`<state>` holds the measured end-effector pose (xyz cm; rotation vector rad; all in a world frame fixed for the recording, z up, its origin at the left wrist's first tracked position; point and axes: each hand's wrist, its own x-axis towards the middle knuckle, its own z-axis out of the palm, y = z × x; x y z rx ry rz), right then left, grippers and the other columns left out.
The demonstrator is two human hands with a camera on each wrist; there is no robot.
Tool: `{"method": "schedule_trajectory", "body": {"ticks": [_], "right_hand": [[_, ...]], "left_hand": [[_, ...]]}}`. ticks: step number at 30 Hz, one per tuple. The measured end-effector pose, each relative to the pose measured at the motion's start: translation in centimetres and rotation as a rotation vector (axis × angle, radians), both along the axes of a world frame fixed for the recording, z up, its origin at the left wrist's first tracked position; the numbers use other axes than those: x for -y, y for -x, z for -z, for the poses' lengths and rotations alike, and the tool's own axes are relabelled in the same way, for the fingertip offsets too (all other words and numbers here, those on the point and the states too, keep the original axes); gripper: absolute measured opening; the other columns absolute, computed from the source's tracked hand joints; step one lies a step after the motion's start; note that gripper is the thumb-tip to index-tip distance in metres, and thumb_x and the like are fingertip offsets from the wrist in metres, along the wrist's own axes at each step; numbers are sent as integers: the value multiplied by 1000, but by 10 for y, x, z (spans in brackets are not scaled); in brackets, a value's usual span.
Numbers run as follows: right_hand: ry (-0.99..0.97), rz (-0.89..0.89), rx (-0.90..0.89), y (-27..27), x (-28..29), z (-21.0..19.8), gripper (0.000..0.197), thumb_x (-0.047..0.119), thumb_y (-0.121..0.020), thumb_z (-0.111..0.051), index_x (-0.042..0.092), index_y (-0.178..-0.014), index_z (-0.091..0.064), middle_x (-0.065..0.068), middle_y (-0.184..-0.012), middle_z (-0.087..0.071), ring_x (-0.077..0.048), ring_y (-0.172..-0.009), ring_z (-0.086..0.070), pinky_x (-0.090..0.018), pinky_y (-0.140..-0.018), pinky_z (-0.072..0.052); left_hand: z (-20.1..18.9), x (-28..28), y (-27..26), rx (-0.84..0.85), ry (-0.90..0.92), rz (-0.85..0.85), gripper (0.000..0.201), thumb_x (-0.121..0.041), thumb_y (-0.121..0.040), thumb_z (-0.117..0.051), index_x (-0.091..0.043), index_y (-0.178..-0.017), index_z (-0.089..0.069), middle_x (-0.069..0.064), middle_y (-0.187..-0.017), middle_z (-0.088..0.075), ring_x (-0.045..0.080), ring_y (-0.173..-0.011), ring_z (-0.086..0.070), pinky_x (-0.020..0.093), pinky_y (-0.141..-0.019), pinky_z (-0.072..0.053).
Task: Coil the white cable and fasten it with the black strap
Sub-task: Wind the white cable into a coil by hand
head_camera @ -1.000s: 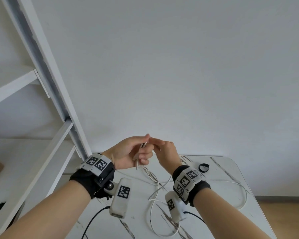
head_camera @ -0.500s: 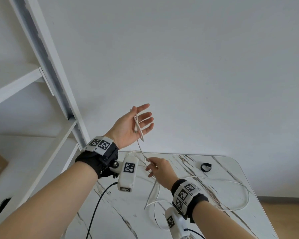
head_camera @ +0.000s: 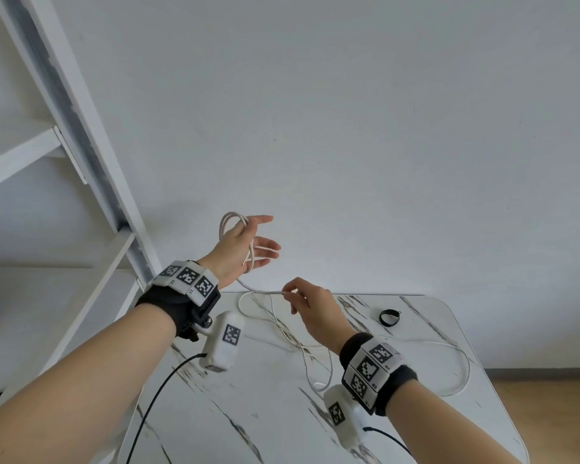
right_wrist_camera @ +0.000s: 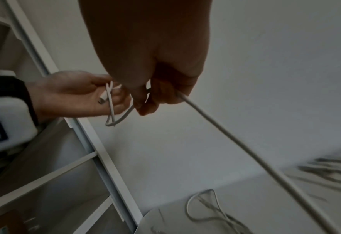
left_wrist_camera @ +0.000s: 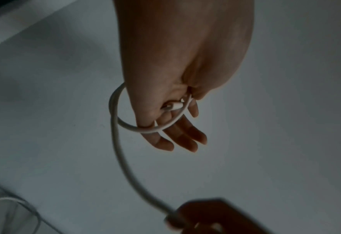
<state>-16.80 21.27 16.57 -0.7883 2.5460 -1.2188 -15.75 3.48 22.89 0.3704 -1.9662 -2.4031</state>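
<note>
The white cable (head_camera: 262, 291) makes one loop round my raised left hand (head_camera: 245, 246), passing behind its back. That hand's fingers are straight, and its thumb presses the cable against the palm, where the connector (left_wrist_camera: 174, 106) lies. Lower and to the right, my right hand (head_camera: 302, 303) pinches the cable between thumb and fingertips. A short taut stretch runs between the two hands. Behind the right hand the cable (right_wrist_camera: 245, 150) trails down to the table in loose curves (head_camera: 462, 370). The black strap (head_camera: 389, 318) lies as a small ring on the table's far right, untouched.
The marble-patterned table (head_camera: 265, 413) is below both hands, against a plain white wall. A white shelf frame (head_camera: 81, 128) slants up on the left, close to my left wrist. A black lead (head_camera: 154, 396) hangs from the left wrist camera.
The hands were together above the table. The left hand rose and opened its fingers, and the right hand has led the cable round it into one loop.
</note>
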Motion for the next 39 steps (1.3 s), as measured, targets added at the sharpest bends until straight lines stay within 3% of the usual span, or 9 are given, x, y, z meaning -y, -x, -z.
{"method": "schedule_trajectory", "body": {"ticks": [5,9,14,17,18,24,29,36,39], "right_hand": [[-89,-76,-231,7,2,-17,17,30,-93,-50,26,-101,-64,3,-87,-63,-13,-75,-49,-30,-65,-40],[-74,-142,-303,9,7,-26,21,24,-95,-47,19,-103,-66,-3,-91,-60,-22,-80,-55,-34,-65,-43],[-28,-199,-304,9,12,-37,24,7,-94,-42,8,-111,-59,-7,-105,-64,-23,-89,-61,-38,-75,-51],[-9,-200,-264,14,12,-44,17,7,-92,-49,7,-106,-58,-1,-97,-64,5,-71,-56,-9,-66,-43],[-16,-198,-257,15,11,-47,15,9,-91,-52,8,-103,-59,2,-90,-61,8,-63,-52,-6,-60,-38],[-207,-285,-344,25,6,-47,17,14,-93,-50,8,-102,-63,-7,-100,-66,-20,-81,-56,-27,-71,-43],[-254,-273,-326,26,5,-40,18,19,-92,-53,11,-101,-67,-7,-98,-69,-25,-87,-62,-38,-77,-50],[-132,-195,-216,26,7,-29,21,20,-90,-58,12,-106,-69,-5,-106,-73,-21,-97,-65,-33,-87,-49],[-56,-123,-132,25,11,-22,20,21,-90,-58,15,-103,-71,-2,-81,-72,-9,-66,-53,-19,-66,-42]], "left_hand": [[13,-6,-10,73,183,82,40,-40,-101,-26,-21,-126,-52,10,-87,-68,24,-82,-65,35,-83,-50],[16,-11,-16,143,228,130,39,-42,-100,-28,-24,-122,-55,7,-90,-68,24,-82,-67,34,-82,-51],[18,-16,-19,240,283,173,37,-45,-99,-32,-16,-111,-53,9,-77,-64,22,-59,-62,27,-56,-48],[23,-17,-21,306,274,149,30,-39,-100,-34,-15,-105,-50,4,-58,-52,14,-40,-44,20,-43,-33],[24,-17,-22,326,250,150,28,-36,-100,-34,-14,-103,-50,3,-54,-47,12,-37,-38,18,-40,-29],[29,-14,-31,406,214,284,43,-44,-100,-30,-11,-95,-57,-6,-45,-30,7,-38,-20,16,-37,-14],[29,-13,-40,523,139,362,52,-52,-97,-29,-11,-88,-59,-6,-46,-23,6,-36,-16,16,-35,-12],[20,-12,-51,519,58,584,41,-29,-100,-31,-19,-62,-41,-10,-41,-24,2,-32,-17,14,-32,-12],[11,-10,-49,412,-177,591,43,-30,-99,-30,-18,-59,-41,-9,-41,-27,0,-31,-22,12,-29,-18]]}}
